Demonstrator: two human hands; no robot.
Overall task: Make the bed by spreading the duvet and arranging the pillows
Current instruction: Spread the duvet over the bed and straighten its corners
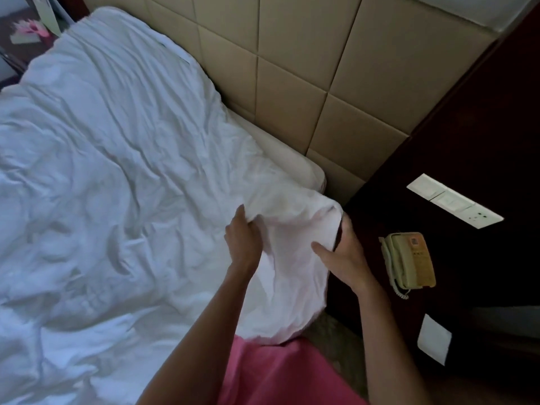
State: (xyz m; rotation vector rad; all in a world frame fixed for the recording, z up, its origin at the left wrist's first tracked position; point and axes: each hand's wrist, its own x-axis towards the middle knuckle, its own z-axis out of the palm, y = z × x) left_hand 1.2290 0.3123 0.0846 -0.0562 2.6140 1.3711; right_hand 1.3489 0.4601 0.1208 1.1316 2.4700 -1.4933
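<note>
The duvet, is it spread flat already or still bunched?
Still bunched: the duvet is creased, and both hands grip its corner.

My left hand [244,242] has its fingertips buried in a fold of the duvet [117,171], so I cannot see how they curl. My right hand [342,258] shows only thumb and palm; its fingers go behind the duvet's corner. The duvet runs off the frame at nine o'clock and six. At eleven o'clock something pink [29,32], perhaps paper, is too blurred to name. The telephone [409,261] keypad is unreadable.
</note>
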